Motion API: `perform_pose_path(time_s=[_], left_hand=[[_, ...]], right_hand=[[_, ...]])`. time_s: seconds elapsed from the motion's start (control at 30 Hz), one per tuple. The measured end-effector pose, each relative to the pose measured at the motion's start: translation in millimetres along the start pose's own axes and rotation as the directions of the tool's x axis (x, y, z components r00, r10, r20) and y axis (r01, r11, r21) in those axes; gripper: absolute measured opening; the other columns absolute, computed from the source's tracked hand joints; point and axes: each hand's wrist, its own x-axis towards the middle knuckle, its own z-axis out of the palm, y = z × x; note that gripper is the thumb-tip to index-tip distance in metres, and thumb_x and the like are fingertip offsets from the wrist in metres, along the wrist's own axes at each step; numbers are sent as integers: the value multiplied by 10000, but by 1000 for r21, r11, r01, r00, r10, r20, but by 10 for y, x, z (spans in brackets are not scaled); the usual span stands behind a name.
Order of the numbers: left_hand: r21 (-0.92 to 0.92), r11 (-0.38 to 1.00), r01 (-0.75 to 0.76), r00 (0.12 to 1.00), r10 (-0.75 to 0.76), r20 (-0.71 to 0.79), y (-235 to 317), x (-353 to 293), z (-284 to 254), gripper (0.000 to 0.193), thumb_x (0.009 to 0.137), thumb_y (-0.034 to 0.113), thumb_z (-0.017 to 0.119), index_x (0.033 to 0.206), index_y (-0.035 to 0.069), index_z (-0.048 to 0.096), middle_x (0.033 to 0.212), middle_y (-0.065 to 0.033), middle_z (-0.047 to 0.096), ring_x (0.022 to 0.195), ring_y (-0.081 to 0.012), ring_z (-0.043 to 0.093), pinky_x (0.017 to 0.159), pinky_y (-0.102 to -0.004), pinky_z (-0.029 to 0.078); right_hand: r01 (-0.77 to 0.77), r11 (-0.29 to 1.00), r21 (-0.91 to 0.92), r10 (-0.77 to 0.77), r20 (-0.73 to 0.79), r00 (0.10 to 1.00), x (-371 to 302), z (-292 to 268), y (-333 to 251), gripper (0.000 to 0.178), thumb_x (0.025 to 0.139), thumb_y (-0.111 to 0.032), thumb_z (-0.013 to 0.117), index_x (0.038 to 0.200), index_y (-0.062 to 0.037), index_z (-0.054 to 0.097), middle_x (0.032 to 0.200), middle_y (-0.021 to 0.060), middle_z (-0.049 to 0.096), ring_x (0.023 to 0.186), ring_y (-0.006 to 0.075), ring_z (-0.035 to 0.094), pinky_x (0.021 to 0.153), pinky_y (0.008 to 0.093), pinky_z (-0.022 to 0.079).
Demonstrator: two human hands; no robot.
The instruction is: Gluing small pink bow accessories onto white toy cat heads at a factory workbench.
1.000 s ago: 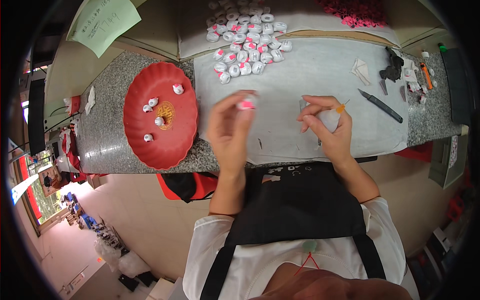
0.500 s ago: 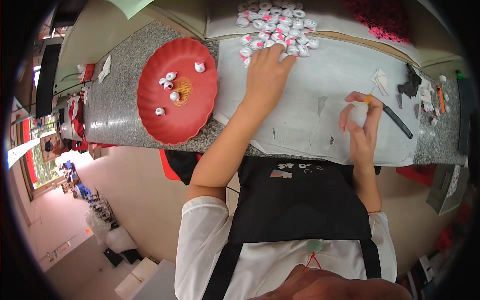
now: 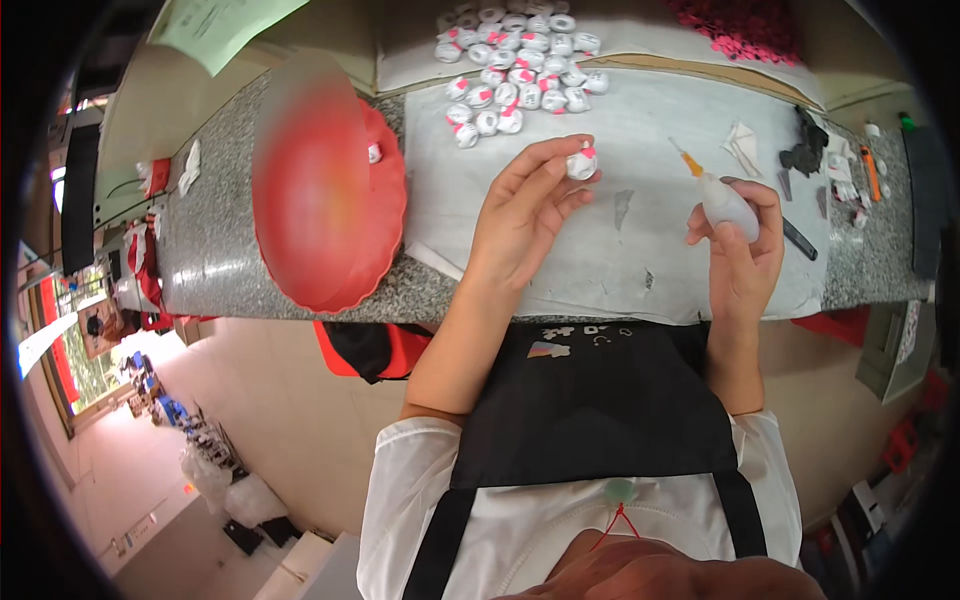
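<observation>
Between the thumb and fingers of my left hand (image 3: 518, 218) is a small white bead-like piece with a pink bow (image 3: 581, 165), raised over the paper-covered worktop. My right hand (image 3: 748, 262) is wrapped round a translucent squeeze bottle (image 3: 729, 210) with a thin needle tip on an orange-yellow base. The bottle is tilted, its tip pointing up and to the left, apart from the white piece. Beyond my left hand lies a cluster of similar white pieces (image 3: 527, 74), many showing pink bows.
A red scalloped plate (image 3: 392, 215) stands at the left, largely blurred; one white piece shows inside it. Right of the paper (image 3: 480, 245) lie a black-handled tool (image 3: 799, 240), black scraps (image 3: 806, 150) and an orange cutter (image 3: 869, 172). Pink pieces (image 3: 745, 28) are heaped at the back right.
My left hand has come back from the cluster toward me with a white piece in its fingers. My right hand has turned the bottle so its needle tip points left.
</observation>
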Motion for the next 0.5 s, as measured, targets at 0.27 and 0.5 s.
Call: perform_pose_path(time_s=[0.27, 0.5], left_hand=[[131, 979, -158, 981, 141, 131, -262, -59, 38, 364, 740, 47, 521, 1085, 11, 410, 1051, -143, 476, 849, -174, 513, 734, -276, 424], [164, 958, -237, 968, 218, 122, -291, -97, 77, 338, 738, 38, 519, 1059, 9, 417, 1021, -157, 495, 848, -193, 531, 749, -306, 428]], right_hand=[[301, 952, 62, -284, -197, 939, 34, 115, -158, 280, 647, -74, 628, 859, -6, 458, 860, 97, 449, 686, 143, 460, 522, 222, 377], [593, 764, -253, -548, 228, 804, -32, 192, -126, 428, 522, -69, 743, 862, -23, 486, 815, 84, 451, 637, 136, 479, 520, 213, 397]])
